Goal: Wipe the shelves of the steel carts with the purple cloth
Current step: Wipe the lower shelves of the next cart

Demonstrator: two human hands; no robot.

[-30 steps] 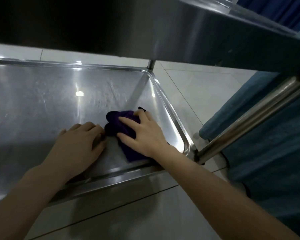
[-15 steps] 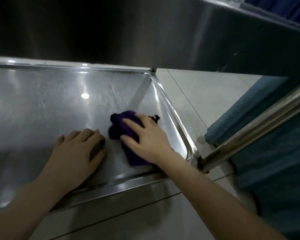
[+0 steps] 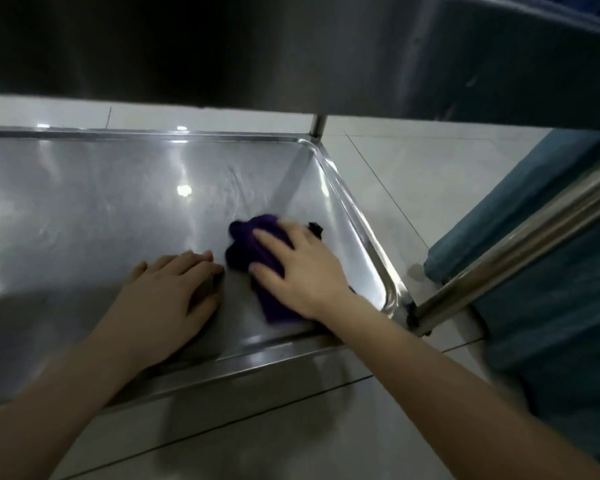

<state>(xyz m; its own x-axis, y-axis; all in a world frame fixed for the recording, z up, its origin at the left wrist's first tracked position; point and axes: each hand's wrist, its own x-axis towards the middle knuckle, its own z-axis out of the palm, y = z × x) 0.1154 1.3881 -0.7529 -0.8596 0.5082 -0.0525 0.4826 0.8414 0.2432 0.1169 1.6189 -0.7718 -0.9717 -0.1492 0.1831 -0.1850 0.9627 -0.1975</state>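
Pressing down on the purple cloth (image 3: 253, 244), the right hand (image 3: 305, 271) lies flat with its fingers spread and fairly straight. It clamps nothing; the fingertips are blurred. The cloth is bunched on the floor of the lower shelf (image 3: 101, 209), toward that shelf's right end and nearer its front rim than its back rim. A strip of the cloth trails out under the wrist toward the front rim. A small black bit (image 3: 314, 228) shows just past the knuckles, and what it is cannot be told.

The left hand (image 3: 167, 296) rests palm down on the same shelf's bare steel, just left of the cloth. Its fingers are straight and close together, holding nothing, and its fingertips lie near the cloth's edge.

Above the lower shelf the upper shelf (image 3: 222, 46) fills the top of the view. A thin post (image 3: 317, 125) rises from the lower shelf's far right corner. A steel tube (image 3: 520, 251) slants up from its near right corner, with blue fabric (image 3: 551, 341) beyond. Pale floor tiles (image 3: 413, 174) lie around the shelf.
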